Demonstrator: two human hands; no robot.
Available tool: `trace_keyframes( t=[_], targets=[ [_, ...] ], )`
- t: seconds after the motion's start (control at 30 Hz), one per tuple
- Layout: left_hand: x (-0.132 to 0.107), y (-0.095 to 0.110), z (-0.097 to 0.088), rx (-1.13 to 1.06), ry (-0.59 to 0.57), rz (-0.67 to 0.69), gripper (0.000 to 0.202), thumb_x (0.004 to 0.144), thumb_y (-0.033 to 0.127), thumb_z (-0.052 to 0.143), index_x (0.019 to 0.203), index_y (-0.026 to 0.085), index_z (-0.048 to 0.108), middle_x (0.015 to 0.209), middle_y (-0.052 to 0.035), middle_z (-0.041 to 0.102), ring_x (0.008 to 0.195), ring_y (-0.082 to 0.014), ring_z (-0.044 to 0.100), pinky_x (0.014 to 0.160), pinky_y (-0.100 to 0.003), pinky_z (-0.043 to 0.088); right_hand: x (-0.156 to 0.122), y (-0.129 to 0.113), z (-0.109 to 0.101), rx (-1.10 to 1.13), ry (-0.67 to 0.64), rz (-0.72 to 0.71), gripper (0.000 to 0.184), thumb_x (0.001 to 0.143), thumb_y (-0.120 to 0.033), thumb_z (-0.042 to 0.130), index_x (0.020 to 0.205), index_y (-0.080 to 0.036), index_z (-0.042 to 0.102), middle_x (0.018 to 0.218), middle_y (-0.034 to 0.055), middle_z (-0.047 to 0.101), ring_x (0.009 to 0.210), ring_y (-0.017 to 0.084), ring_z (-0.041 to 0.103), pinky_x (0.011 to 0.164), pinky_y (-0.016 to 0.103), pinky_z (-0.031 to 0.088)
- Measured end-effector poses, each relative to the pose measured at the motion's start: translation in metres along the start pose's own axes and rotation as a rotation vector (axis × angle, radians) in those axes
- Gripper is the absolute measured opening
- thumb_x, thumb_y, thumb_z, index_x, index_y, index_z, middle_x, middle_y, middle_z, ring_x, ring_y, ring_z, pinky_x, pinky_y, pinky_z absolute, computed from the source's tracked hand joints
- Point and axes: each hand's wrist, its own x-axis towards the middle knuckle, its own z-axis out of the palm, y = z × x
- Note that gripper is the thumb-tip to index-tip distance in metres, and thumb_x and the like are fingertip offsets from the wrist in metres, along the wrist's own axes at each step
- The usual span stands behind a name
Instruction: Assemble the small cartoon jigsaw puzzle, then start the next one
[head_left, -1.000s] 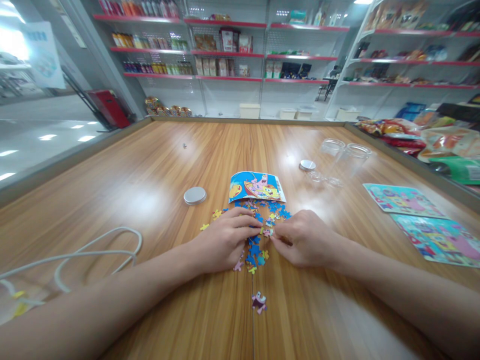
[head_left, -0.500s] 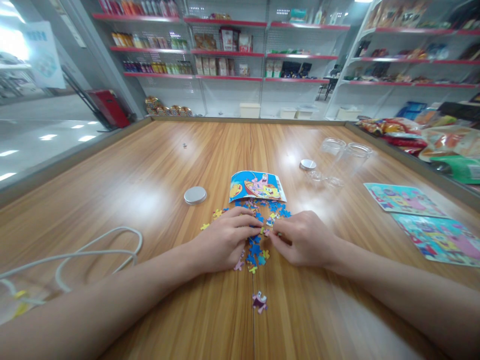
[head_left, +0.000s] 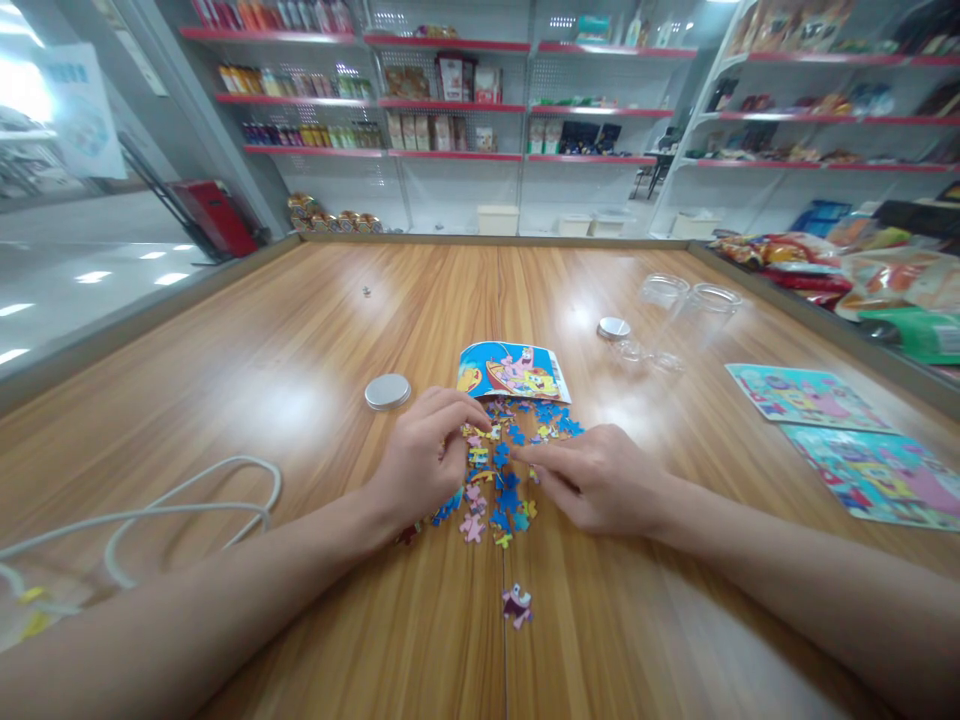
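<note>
A loose heap of jigsaw puzzle pieces [head_left: 508,490], blue, pink and yellow, lies between my hands on the wooden table [head_left: 300,620]. My left hand [head_left: 424,455] rests over the heap's left side, its fingers bent and the thumb apart from them; no piece shows in it. From the right, my right hand [head_left: 604,475] stretches its index finger to the pieces in the middle, thumb lower and apart. Nearer to me lies a single pink puzzle piece [head_left: 517,605] with a cartoon mouth. Behind the heap stands a slightly curved cartoon picture card [head_left: 514,371].
A silver lid [head_left: 388,391] lies left of the card, another lid [head_left: 613,328] to the right by clear jars [head_left: 705,310]. Two cartoon picture sheets [head_left: 877,475] are at right. A white cable [head_left: 187,510] loops at left. Snack bags [head_left: 787,265] line the right edge.
My left hand has drawn back to the left, uncovering pieces in the middle of the heap. My right index finger has straightened out toward the pieces.
</note>
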Motion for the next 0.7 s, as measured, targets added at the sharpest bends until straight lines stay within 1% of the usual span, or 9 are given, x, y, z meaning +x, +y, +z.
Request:
trace_keyframes(
  t=[0.1,0.17,0.23,0.33,0.4,0.5,0.63,0.7],
  targets=[
    [-0.0019,-0.0027,0.0036,0.049,-0.144,-0.019,0.032,0.082,-0.003,0.047,0.085,0.018,0.071,0.094,-0.0052,0.07,0.092,-0.0199,0.064,0.083,-0.038,0.055,0.0013,-0.0017,-0.0014,0.017,-0.064,-0.04,0.025,0.092,-0.021,0.051,0.108,-0.022,0.07,0.073,0.0003,0.073,0.059,0.012,0.061,0.055,0.028,0.029],
    [-0.0026,-0.0037,0.0048,0.069,-0.197,-0.032,0.031,0.083,-0.002,0.048,0.083,0.018,0.072,0.095,-0.0057,0.07,0.092,-0.02,0.063,0.084,-0.038,0.055,0.0017,-0.0022,-0.0023,0.013,-0.08,-0.033,0.024,0.093,-0.02,0.05,0.104,-0.021,0.07,0.071,0.0002,0.071,0.059,0.012,0.061,0.055,0.028,0.029],
    [-0.0026,-0.0038,0.0051,0.084,-0.217,-0.039,0.029,0.084,0.0,0.05,0.083,0.018,0.072,0.097,-0.0062,0.069,0.094,-0.0205,0.063,0.086,-0.039,0.054,0.0019,-0.0024,-0.0029,0.004,-0.069,-0.02,0.024,0.094,-0.021,0.049,0.106,-0.021,0.07,0.07,0.0004,0.071,0.06,0.013,0.062,0.055,0.028,0.029],
    [-0.0013,-0.0027,0.0047,0.098,-0.236,-0.042,0.023,0.086,0.003,0.053,0.087,0.017,0.071,0.098,-0.0063,0.068,0.096,-0.021,0.062,0.087,-0.04,0.054,0.0026,-0.0029,-0.0034,0.002,-0.066,-0.041,0.025,0.097,-0.026,0.048,0.111,-0.021,0.068,0.072,0.0006,0.071,0.061,0.013,0.063,0.055,0.028,0.029],
    [0.0,-0.0018,0.0043,0.103,-0.241,-0.047,0.019,0.088,0.005,0.055,0.09,0.017,0.069,0.097,-0.006,0.068,0.096,-0.0209,0.062,0.088,-0.04,0.053,0.0029,-0.0034,-0.0034,0.006,-0.086,-0.065,0.024,0.098,-0.029,0.048,0.107,-0.021,0.069,0.073,0.0005,0.071,0.061,0.013,0.063,0.056,0.028,0.029],
    [0.0008,-0.0012,0.0045,0.115,-0.247,-0.057,0.014,0.091,0.009,0.056,0.094,0.016,0.067,0.098,-0.0061,0.067,0.097,-0.0208,0.062,0.088,-0.04,0.052,0.0024,-0.0036,-0.003,0.004,-0.09,-0.06,0.024,0.098,-0.028,0.048,0.101,-0.021,0.07,0.072,0.0003,0.07,0.062,0.012,0.062,0.056,0.028,0.03],
    [-0.0018,-0.0026,0.0062,0.152,-0.261,-0.037,0.013,0.094,0.016,0.056,0.099,0.016,0.067,0.105,-0.0078,0.066,0.1,-0.0223,0.06,0.09,-0.041,0.052,0.0012,-0.002,-0.0029,-0.007,-0.04,-0.041,0.023,0.098,-0.028,0.049,0.101,-0.02,0.07,0.072,0.0009,0.068,0.064,0.014,0.06,0.058,0.029,0.032],
    [-0.0036,-0.003,0.0072,0.178,-0.272,-0.015,0.016,0.095,0.018,0.056,0.105,0.017,0.067,0.115,-0.0095,0.065,0.106,-0.0243,0.059,0.094,-0.044,0.052,0.0021,-0.0015,-0.0038,-0.01,0.008,-0.04,0.023,0.098,-0.027,0.05,0.101,-0.02,0.071,0.073,0.0018,0.066,0.067,0.015,0.059,0.06,0.03,0.036]
  ],
)
